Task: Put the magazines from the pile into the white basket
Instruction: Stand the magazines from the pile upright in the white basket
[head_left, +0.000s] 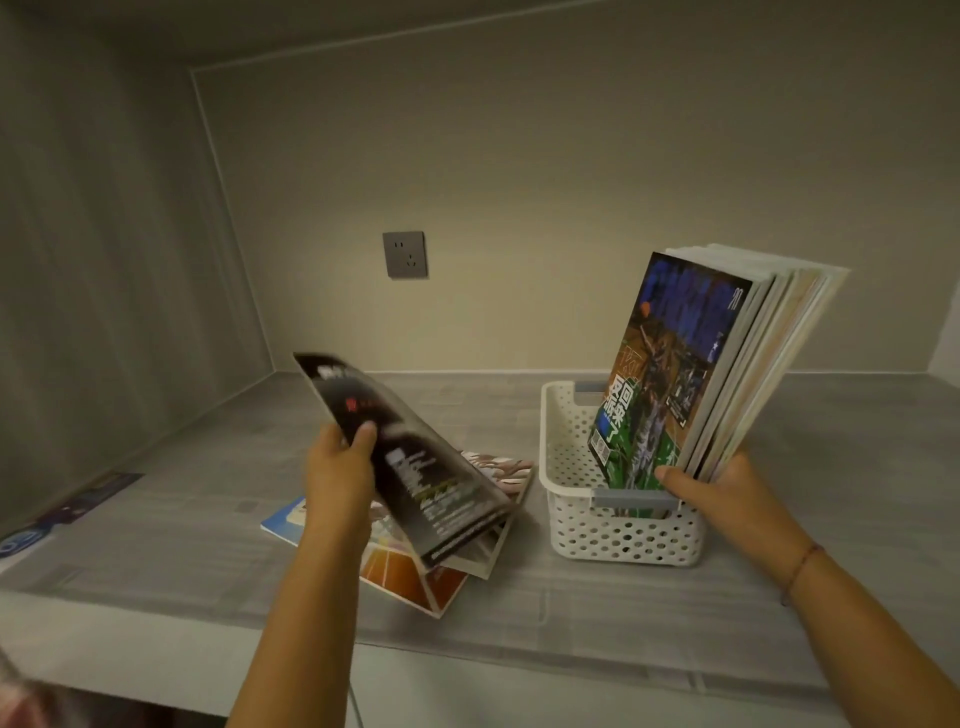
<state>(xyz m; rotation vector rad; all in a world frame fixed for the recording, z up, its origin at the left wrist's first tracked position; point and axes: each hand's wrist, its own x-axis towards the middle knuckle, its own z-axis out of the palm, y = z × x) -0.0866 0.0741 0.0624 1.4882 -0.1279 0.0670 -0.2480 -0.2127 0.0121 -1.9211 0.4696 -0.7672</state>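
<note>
1. My left hand (340, 467) pinches a dark magazine (415, 467) above the pile (402, 574) on the table (156, 519).
2. My right hand (727, 491) grips the standing magazines (727, 358), leaning them right.
3. The white basket (623, 540) lies right of my left hand, its open gap on the near-left side.

Front magazine (670, 374) in the white basket (623, 540) showed "20" at the cover's top right corner. Its blue title and Chinese characters were too blurred to read. Print on the black magazine (415, 467) was illegible.
</note>
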